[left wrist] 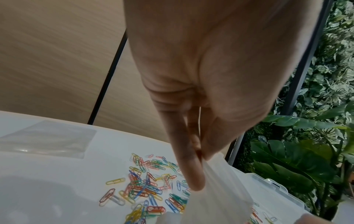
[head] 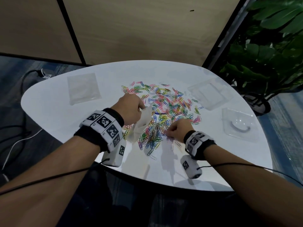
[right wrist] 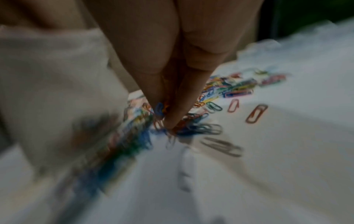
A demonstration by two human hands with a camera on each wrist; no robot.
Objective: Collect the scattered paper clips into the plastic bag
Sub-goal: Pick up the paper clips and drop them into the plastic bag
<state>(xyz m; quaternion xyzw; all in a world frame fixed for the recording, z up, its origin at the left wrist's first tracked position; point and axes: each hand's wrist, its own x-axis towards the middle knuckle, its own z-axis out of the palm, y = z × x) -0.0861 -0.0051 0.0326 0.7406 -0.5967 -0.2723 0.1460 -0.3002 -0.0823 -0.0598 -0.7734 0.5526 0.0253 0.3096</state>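
The left hand (head: pixel 131 110) pinched the plastic bag (head: pixel 141 123) upright by its top edge; the right hand (head: pixel 177 130) pinched paper clips (head: pixel 170 105) on the table (head: pixel 213 161), clear trays (head: pixel 211 94) beyond.

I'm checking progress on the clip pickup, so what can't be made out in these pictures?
- Contents of the plastic bag: head view, film too cloudy; left wrist view cuts it off.
- How many paper clips the right hand pinches: right wrist view, motion blur.
- Left hand fingertips: head view, hidden behind the knuckles.
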